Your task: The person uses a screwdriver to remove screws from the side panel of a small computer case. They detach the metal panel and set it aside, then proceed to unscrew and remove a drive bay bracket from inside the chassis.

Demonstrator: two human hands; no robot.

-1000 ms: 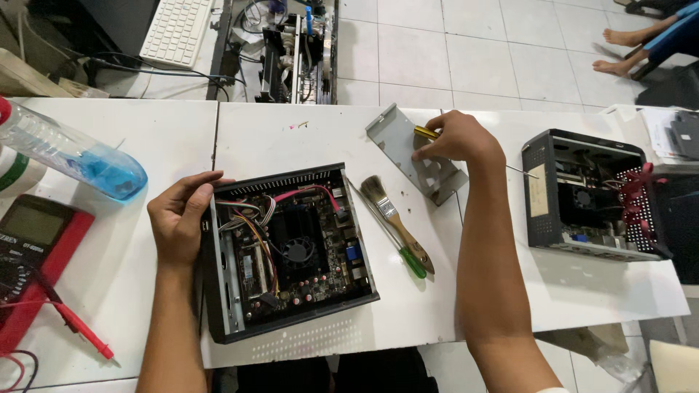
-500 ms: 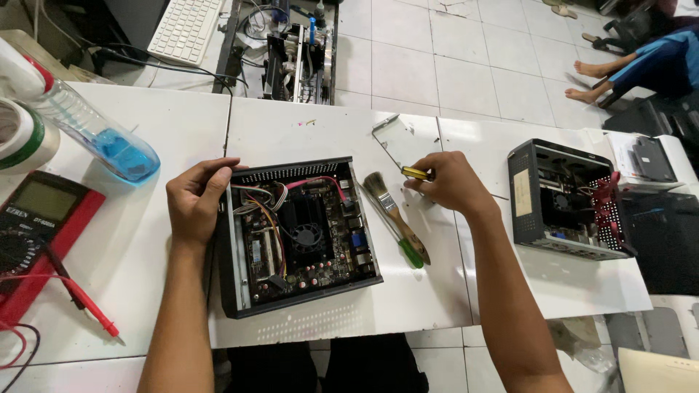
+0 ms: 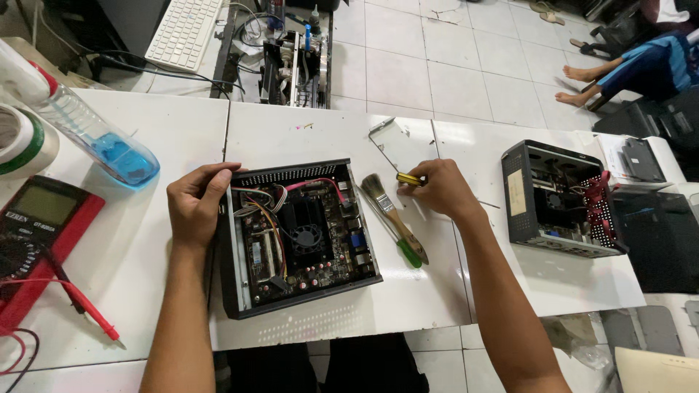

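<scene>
From the head camera, a small open black computer case with a dark circuit board and fan inside (image 3: 298, 236) lies flat on the white table (image 3: 408, 291), its near edge close to the table's near rim and its long axis running from near to far, tilted slightly to the left at the far end. The left hand (image 3: 193, 204) grips the case's far left corner, fingers curled over the wall and thumb against the outside. The right hand (image 3: 440, 191) rests on the table just right of the case, closed around a yellow-handled tool (image 3: 408, 178) whose handle end points left toward the case; its tip is hidden in the fist. Between the case and that hand lie a wooden-handled paintbrush (image 3: 389, 215), bristles far and handle near, and a green-handled screwdriver (image 3: 400, 244) beside it on nearly the same slanted line. A flat grey metal plate (image 3: 393, 142) lies just beyond the right hand. Bare table surface opens near and right of the right forearm, up to a second open black case (image 3: 561, 200) at the right. To the left are a clear bottle of blue liquid (image 3: 102, 142) and a red multimeter (image 3: 40, 233).
</scene>
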